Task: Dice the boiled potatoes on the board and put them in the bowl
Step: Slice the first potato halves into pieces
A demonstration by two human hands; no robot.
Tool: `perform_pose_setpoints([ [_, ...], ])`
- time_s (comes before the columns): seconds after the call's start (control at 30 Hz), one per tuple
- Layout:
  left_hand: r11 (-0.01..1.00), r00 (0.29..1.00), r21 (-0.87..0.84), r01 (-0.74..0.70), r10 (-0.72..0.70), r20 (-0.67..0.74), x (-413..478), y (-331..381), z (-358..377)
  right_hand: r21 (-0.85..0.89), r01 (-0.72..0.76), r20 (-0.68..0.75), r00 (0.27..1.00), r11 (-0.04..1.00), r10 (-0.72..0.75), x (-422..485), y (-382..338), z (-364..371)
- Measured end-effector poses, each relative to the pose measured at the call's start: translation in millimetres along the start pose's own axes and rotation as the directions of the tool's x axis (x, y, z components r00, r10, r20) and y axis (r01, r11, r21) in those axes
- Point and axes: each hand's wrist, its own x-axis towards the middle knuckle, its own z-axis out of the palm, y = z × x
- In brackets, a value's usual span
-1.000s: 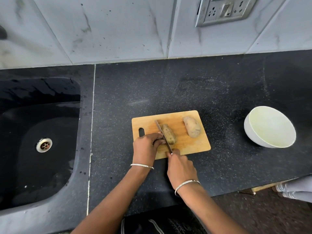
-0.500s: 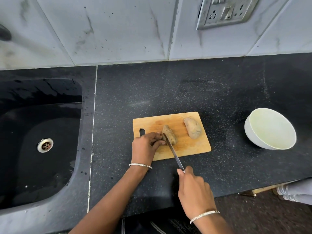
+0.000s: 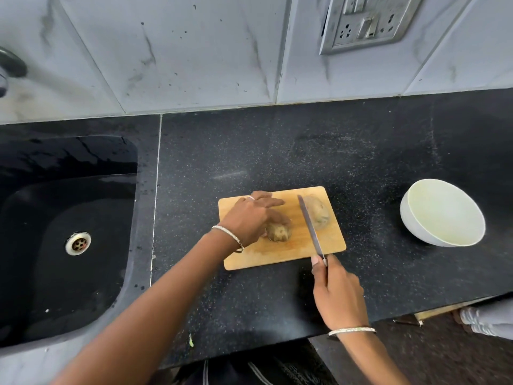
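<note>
A wooden cutting board (image 3: pixel 299 254) lies on the black counter. Two unpeeled boiled potatoes are on it. My left hand (image 3: pixel 251 218) holds the near potato (image 3: pixel 278 232) at the board's middle, fingers curled over its far side. The second potato (image 3: pixel 317 212) lies at the board's far right. My right hand (image 3: pixel 337 294) grips the handle of a knife (image 3: pixel 311 226) off the board's near right corner. Its blade points away from me, between the two potatoes and close beside the right one. A white bowl (image 3: pixel 413 218) stands empty on the counter to the right.
A black sink (image 3: pixel 69 240) with a metal drain lies to the left. A tiled wall with a socket plate (image 3: pixel 366 20) rises behind the counter. The counter's front edge (image 3: pixel 416 312) runs near my right wrist.
My left hand has moved forward over the near potato and turned it. My right hand has carried the knife to the right, off that potato, so the blade now lies between the two potatoes.
</note>
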Motion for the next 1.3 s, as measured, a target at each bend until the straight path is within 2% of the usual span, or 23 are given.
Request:
perform_pose_setpoints([
  [0.07, 0.993, 0.994, 0.103, -0.064, 0.054, 0.095, 8, 0, -8, 0.017, -0.009, 0.004, 1.0, 1.0, 0.009, -2, 7, -1],
  [0.13, 0.987, 0.988, 0.117, -0.109, 0.095, 0.12, 15, -2, -12, 0.032, -0.021, 0.013, 1.0, 0.999, 0.02, -5, 12, 0],
  [0.3, 0.977, 0.978, 0.085, -0.195, 0.188, 0.086, 18, -5, -8, 0.064, -0.059, 0.036, 0.998, 0.996, 0.057, -12, 20, 5],
  [0.43, 0.978, 0.98, 0.08, -0.195, 0.191, 0.051, 13, -3, -6, 0.085, -0.062, 0.049, 0.997, 0.995, 0.058, -10, 17, 7],
  [0.6, 0.995, 0.995, 0.046, -0.083, 0.08, 0.065, 12, 6, -5, 0.093, -0.056, 0.063, 0.997, 0.994, 0.05, -2, 11, 3],
  [0.73, 0.985, 0.984, 0.004, 0.173, -0.173, -0.043, 5, 22, 6, 0.066, -0.068, 0.069, 0.996, 0.995, 0.064, 3, 13, 4],
  [0.87, 0.886, 0.868, -0.113, 0.451, -0.464, -0.177, 0, 42, 14, 0.051, -0.076, 0.106, 0.992, 0.996, 0.07, 5, 9, 3],
  [1.03, 0.757, 0.735, -0.172, 0.63, -0.653, -0.182, 3, 57, 18, 0.042, -0.082, 0.151, 0.986, 0.996, 0.074, 8, 5, 8],
  [1.17, 0.727, 0.724, -0.246, 0.641, -0.679, -0.12, 3, 49, 11, 0.051, -0.087, 0.187, 0.979, 0.995, 0.076, 13, 0, 8],
  [1.23, 0.786, 0.775, -0.263, 0.559, -0.608, -0.17, -3, 39, 12, 0.061, -0.079, 0.208, 0.976, 0.995, 0.065, 15, -3, 5],
  [1.3, 0.858, 0.857, -0.284, 0.428, -0.485, -0.175, -5, 27, 14, 0.072, -0.068, 0.224, 0.973, 0.995, 0.05, 17, -5, 4],
])
